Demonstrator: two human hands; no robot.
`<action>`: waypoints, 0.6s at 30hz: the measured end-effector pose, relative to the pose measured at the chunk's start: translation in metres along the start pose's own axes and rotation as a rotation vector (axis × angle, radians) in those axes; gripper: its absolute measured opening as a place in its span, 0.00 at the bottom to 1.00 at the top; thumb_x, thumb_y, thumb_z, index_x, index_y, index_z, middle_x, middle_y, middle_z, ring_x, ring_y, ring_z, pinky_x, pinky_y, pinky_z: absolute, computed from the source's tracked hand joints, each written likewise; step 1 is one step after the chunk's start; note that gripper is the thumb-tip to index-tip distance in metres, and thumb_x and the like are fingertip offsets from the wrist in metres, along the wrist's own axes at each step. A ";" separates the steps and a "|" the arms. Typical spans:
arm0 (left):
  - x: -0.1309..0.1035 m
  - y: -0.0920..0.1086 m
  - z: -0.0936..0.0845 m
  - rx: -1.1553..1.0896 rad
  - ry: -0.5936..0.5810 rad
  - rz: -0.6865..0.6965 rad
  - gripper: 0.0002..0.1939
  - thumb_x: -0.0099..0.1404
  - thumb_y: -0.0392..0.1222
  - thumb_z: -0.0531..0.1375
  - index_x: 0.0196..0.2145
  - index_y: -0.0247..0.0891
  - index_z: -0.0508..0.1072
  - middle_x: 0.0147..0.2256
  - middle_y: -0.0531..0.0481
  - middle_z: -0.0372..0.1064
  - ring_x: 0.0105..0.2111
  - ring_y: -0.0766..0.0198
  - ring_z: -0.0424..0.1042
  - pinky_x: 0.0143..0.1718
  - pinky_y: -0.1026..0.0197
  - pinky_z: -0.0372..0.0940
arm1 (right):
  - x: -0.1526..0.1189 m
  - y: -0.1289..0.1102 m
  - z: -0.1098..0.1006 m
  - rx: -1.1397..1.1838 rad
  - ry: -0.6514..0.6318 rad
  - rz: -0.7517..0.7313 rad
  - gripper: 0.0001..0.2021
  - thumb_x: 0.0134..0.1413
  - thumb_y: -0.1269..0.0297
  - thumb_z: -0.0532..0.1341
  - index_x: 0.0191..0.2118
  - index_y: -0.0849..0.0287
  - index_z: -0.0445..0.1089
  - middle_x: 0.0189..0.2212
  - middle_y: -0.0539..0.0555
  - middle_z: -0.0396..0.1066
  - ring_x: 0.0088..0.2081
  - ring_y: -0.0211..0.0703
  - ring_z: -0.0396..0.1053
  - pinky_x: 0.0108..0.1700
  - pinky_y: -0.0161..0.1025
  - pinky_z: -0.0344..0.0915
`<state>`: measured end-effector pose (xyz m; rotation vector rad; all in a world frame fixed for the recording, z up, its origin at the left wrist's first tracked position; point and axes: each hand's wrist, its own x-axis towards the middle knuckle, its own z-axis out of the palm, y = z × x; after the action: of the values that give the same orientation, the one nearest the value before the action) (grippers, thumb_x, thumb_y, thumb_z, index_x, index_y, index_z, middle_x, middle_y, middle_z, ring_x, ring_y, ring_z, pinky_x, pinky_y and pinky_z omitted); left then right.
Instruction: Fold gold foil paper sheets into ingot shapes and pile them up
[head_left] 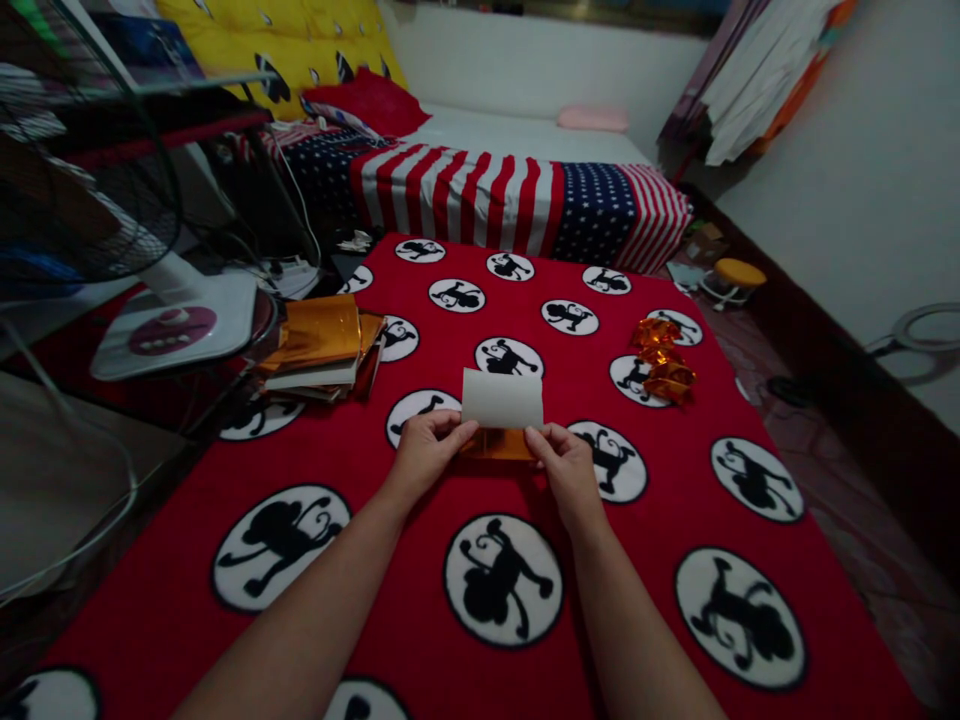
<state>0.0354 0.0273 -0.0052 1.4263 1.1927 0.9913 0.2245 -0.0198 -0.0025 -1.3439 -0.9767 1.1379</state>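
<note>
Both my hands pinch one sheet of paper, pale grey on its back and shiny orange-gold on its front. The sheet of foil paper (502, 400) has its near edge folded over, so a gold strip shows along the bottom. My left hand (431, 450) grips the left end of that fold between thumb and fingers. At the right end, my right hand (562, 460) does the same. Left of my hands lies a loose stack of gold foil paper (319, 335). Several folded shiny orange foil pieces (664, 360) are heaped to the right.
The red cloth (420, 560) with monkey circles covers the surface under my hands. A fan (180, 310) with a white base stands at the left. Beyond the far edge is a bed with a striped, starred cover (465, 190). A yellow-topped stool (739, 275) stands at the right.
</note>
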 end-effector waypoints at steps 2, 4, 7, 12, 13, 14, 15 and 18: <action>0.001 -0.001 -0.003 0.008 -0.001 0.005 0.22 0.60 0.58 0.59 0.29 0.33 0.77 0.25 0.50 0.73 0.25 0.65 0.69 0.26 0.66 0.61 | -0.001 0.000 0.001 -0.013 0.031 -0.011 0.18 0.49 0.50 0.64 0.22 0.59 0.64 0.19 0.46 0.60 0.21 0.33 0.56 0.23 0.31 0.57; 0.001 -0.002 -0.006 -0.025 -0.010 -0.003 0.28 0.63 0.61 0.53 0.30 0.32 0.78 0.26 0.48 0.74 0.28 0.63 0.70 0.29 0.65 0.63 | -0.001 -0.001 0.002 -0.013 0.051 -0.017 0.18 0.49 0.50 0.64 0.22 0.59 0.63 0.18 0.45 0.59 0.21 0.32 0.55 0.23 0.31 0.57; 0.001 -0.001 -0.009 -0.074 -0.045 -0.007 0.31 0.64 0.63 0.50 0.33 0.31 0.78 0.29 0.45 0.75 0.31 0.61 0.72 0.32 0.64 0.65 | -0.002 -0.002 0.003 -0.004 0.060 -0.016 0.18 0.49 0.50 0.65 0.21 0.59 0.63 0.19 0.45 0.59 0.21 0.32 0.55 0.23 0.30 0.56; 0.001 0.000 -0.008 -0.054 -0.152 -0.028 0.20 0.54 0.53 0.66 0.35 0.32 0.78 0.31 0.47 0.76 0.29 0.62 0.72 0.31 0.65 0.65 | -0.003 0.000 0.003 0.010 0.060 -0.020 0.17 0.49 0.51 0.65 0.23 0.59 0.65 0.20 0.46 0.61 0.22 0.33 0.57 0.23 0.30 0.57; 0.001 0.000 -0.008 -0.043 -0.151 -0.030 0.18 0.54 0.51 0.66 0.35 0.32 0.78 0.30 0.47 0.76 0.28 0.63 0.72 0.30 0.65 0.65 | -0.003 0.000 0.003 0.007 0.062 -0.022 0.17 0.49 0.51 0.65 0.23 0.59 0.66 0.20 0.46 0.61 0.22 0.33 0.57 0.24 0.31 0.58; 0.001 0.000 -0.007 -0.032 -0.142 -0.026 0.16 0.55 0.49 0.65 0.34 0.32 0.78 0.29 0.48 0.76 0.27 0.64 0.72 0.29 0.65 0.64 | -0.003 0.000 0.003 0.003 0.063 -0.024 0.17 0.48 0.51 0.65 0.23 0.59 0.66 0.20 0.46 0.62 0.22 0.33 0.58 0.24 0.31 0.58; 0.001 0.000 -0.007 -0.025 -0.131 -0.023 0.15 0.55 0.48 0.65 0.33 0.32 0.78 0.28 0.48 0.76 0.27 0.64 0.71 0.29 0.66 0.63 | -0.003 0.000 0.002 0.000 0.062 -0.026 0.17 0.48 0.51 0.65 0.23 0.59 0.67 0.20 0.46 0.63 0.22 0.33 0.59 0.24 0.31 0.58; 0.002 -0.002 -0.006 -0.030 -0.116 -0.023 0.15 0.56 0.49 0.64 0.32 0.32 0.78 0.28 0.49 0.75 0.26 0.64 0.71 0.28 0.66 0.62 | -0.004 0.000 0.002 0.000 0.048 -0.034 0.16 0.48 0.51 0.65 0.24 0.59 0.67 0.21 0.47 0.64 0.23 0.34 0.60 0.25 0.31 0.59</action>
<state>0.0293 0.0300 -0.0061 1.4238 1.1025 0.8950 0.2223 -0.0229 -0.0017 -1.3442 -0.9612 1.0758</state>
